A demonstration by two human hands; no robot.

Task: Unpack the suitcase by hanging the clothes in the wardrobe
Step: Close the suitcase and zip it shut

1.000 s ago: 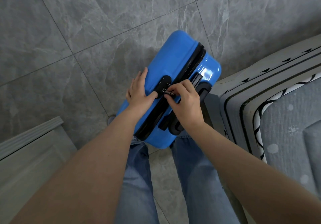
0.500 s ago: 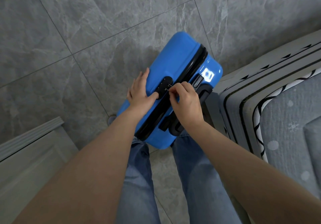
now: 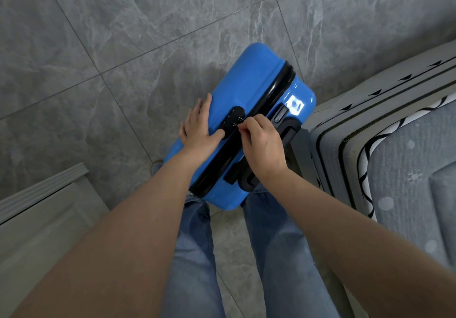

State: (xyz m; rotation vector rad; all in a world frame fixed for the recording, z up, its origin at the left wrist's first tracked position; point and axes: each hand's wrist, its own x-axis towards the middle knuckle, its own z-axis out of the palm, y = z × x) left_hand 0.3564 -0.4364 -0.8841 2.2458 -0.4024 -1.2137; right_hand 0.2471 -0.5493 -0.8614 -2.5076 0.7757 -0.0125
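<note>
At frame centre, the blue suitcase (image 3: 249,100) is standing closed on the floor (image 3: 123,46). The left hand (image 3: 201,130) is lying flat on its shell; the right hand (image 3: 261,142) is pinching the zipper pull (image 3: 238,122).

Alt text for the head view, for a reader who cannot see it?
Seen from above, a person's right hand pinches the zipper pulls at the black lock of a closed blue suitcase standing on grey floor tiles, while the left hand rests flat on its shell.

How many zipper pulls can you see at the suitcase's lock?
2, side by side at the black lock on the blue suitcase: upper pull, lower pull, both at the right hand fingertips. Others may be hidden.
</note>
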